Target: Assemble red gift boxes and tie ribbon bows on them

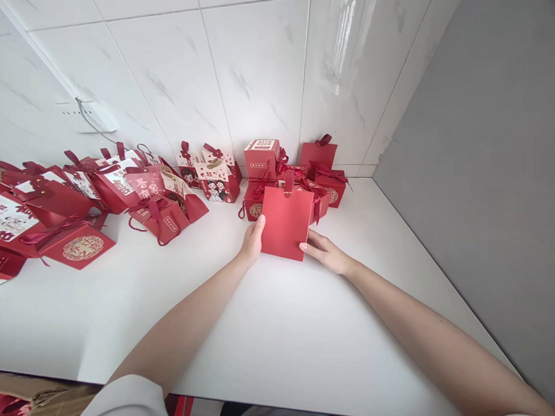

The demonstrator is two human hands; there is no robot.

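A plain red gift box [286, 225] with a dark red ribbon loop at its top is held upright between my two hands, over the white table. My left hand [252, 240] grips its left edge, thumb on the front face. On the lower right edge, my right hand [326, 251] has its thumb at the front corner and its fingers behind. The far sides of the box are hidden. Just behind it stand several red boxes with ribbons, among them a stacked box [261, 159] with a white top.
Many red gift boxes [80, 243] crowd the left of the white table [255, 328]. Cartoon-printed boxes [218, 181] stand by the tiled wall [259, 68]. A grey panel [488, 179] borders the right side. An open cardboard box [56, 400] sits below the front edge.
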